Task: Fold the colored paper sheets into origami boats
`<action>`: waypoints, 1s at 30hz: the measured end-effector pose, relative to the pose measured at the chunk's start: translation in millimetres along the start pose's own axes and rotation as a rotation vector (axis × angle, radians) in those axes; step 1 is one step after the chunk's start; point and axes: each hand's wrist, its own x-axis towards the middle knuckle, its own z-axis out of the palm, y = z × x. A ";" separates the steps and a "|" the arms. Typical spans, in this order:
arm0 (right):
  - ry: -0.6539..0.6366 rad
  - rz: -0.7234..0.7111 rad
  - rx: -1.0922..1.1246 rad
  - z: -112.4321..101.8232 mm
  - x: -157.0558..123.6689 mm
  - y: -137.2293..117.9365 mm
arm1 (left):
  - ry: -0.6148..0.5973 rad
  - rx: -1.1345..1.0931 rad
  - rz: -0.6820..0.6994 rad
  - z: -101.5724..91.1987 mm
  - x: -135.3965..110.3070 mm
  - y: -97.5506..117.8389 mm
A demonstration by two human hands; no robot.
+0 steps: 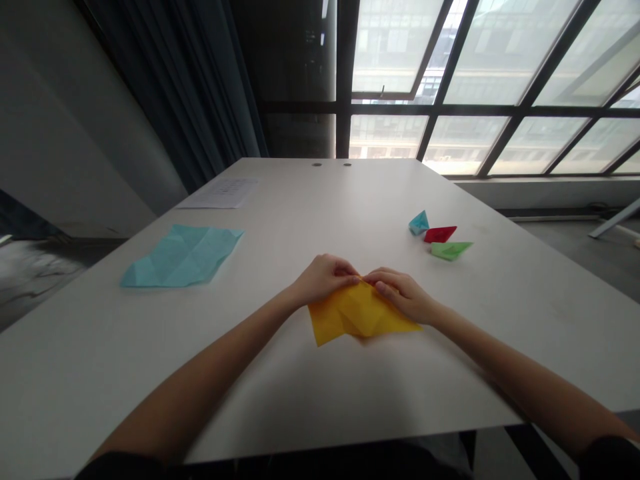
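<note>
Yellow paper (367,310) (top part-hidden) in both hands (327,278) (406,295)

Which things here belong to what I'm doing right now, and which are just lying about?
In the job:
yellow paper, held by your left hand and right hand

Apparently just lying about, untouched:
creased light-blue sheet
small folded blue paper
small folded red paper
small folded green paper
white paper at far left

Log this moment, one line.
left hand: holds yellow paper; right hand: holds yellow paper; blue sheet: creased, on table, left; red folded paper: right
</note>
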 end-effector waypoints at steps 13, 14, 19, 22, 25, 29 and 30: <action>0.040 0.047 -0.084 -7.2 -0.7 7.5 | 0.048 -0.007 -0.038 -2.1 1.5 -2.7; 0.033 0.055 -0.062 -8.1 -0.7 8.6 | 0.054 -0.031 -0.056 -2.6 2.0 -4.7; 0.056 0.078 0.228 -16.5 -2.4 27.2 | 0.074 -0.325 -0.240 -6.8 5.9 -23.5; 0.129 0.057 0.363 -21.8 -4.4 41.0 | 0.040 -0.599 -0.388 -8.0 8.2 -36.7; 0.147 -0.013 0.255 -23.5 -5.9 43.8 | 0.036 -0.799 -0.490 -5.6 9.3 -44.2; 0.066 -0.128 -0.123 -17.6 -4.8 30.2 | -0.004 -0.874 -0.520 1.2 7.9 -43.1; 0.057 -0.136 -0.188 -15.1 -4.1 26.1 | -0.030 -0.868 -0.515 3.0 7.3 -41.8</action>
